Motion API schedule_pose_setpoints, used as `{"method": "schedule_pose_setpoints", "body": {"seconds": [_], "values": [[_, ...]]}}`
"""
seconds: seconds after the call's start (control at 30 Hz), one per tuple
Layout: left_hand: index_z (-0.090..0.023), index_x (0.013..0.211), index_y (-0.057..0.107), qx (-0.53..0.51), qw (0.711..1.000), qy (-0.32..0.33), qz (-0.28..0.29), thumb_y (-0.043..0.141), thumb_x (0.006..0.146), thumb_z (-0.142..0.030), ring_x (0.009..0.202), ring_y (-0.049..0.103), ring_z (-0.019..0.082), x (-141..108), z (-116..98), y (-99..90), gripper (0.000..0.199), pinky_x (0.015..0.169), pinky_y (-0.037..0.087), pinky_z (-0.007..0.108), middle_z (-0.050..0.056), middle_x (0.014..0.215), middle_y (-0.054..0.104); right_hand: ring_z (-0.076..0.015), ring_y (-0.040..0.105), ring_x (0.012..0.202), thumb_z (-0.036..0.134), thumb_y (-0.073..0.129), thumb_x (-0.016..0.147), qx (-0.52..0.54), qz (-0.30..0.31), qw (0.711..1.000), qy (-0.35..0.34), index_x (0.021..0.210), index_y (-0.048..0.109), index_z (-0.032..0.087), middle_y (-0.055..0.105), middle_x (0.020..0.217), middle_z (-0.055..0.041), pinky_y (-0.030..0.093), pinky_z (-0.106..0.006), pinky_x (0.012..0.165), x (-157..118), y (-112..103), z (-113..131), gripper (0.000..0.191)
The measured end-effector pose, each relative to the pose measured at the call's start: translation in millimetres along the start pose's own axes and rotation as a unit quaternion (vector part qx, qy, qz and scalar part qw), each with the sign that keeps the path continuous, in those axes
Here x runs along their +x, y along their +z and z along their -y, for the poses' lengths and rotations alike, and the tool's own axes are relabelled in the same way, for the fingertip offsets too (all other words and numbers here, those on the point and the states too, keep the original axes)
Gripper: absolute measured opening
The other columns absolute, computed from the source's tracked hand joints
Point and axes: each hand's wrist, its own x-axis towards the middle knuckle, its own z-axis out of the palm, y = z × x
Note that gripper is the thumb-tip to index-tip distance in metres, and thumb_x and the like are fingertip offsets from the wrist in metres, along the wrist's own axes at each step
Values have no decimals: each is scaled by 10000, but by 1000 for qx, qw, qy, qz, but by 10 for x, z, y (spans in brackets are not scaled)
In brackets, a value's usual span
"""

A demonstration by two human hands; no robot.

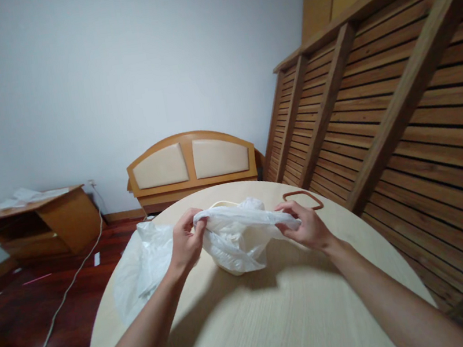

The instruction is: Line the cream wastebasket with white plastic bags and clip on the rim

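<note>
Forearms [375, 288] crossed a round pale-wood desk [290, 322]; near its far edge, left hand [186, 240] and right hand [308, 227] pinched a crumpled white plastic bag [241, 248], seemingly tautening it.

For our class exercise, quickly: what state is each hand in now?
Left hand: closed, pinching the white plastic bag.
Right hand: closed, pinching the same white plastic bag.

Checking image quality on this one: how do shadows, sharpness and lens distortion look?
Head view: a soft-edged shadow spreads over the table on the near side of the white plastic bag; head view: slight overall softness leaves the bag's folds without crisp detail; head view: wide-angle stretch seems strongest toward the edges, as at the slatted wooden panel.
</note>
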Motion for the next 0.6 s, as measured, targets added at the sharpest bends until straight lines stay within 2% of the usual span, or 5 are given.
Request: {"method": "schedule_pose_setpoints", "body": {"seconds": [0.1,0.23,0.4,0.5,0.6], "values": [[-176,703,602,14,997,-36,-65,586,878,-384,655,495,138,27,-35,9,272,614,408,232,-4,677,543,-209,702,784,335,682,782,-36,-7,995,-90,1168,542,238,719,1008,-68,562,-312,671,9,24,149,422],[-171,683,600,-16,991,-81,-104,624,818,-383,603,487,125,53,-63,15,252,550,398,216,-13,631,541,-248,680,957,378,669,829,-43,-8,983,-179,1169,546,238,691,1082,-102,561,-388,811,33,77,356,388],[-158,893,635,-108,975,-149,-128,666,755,-397,519,468,84,70,-34,31,277,435,357,177,-8,744,609,-247,641,973,234,597,904,-95,-25,978,-184,1003,618,227,692,1094,-103,523,-413,820,62,158,560,101],[-170,1027,618,-161,965,-163,-129,690,733,-366,518,484,73,78,-25,33,361,428,365,163,-3,806,632,-235,627,925,177,567,897,-103,-9,977,-187,950,633,227,713,993,-68,490,-401,796,61,212,623,98],[-176,1025,625,-187,961,-156,-131,705,725,-337,597,548,87,78,-33,27,350,486,418,166,23,873,660,-243,615,929,270,604,891,-99,14,979,-178,948,631,228,710,967,-62,461,-413,820,47,262,691,76]]}}
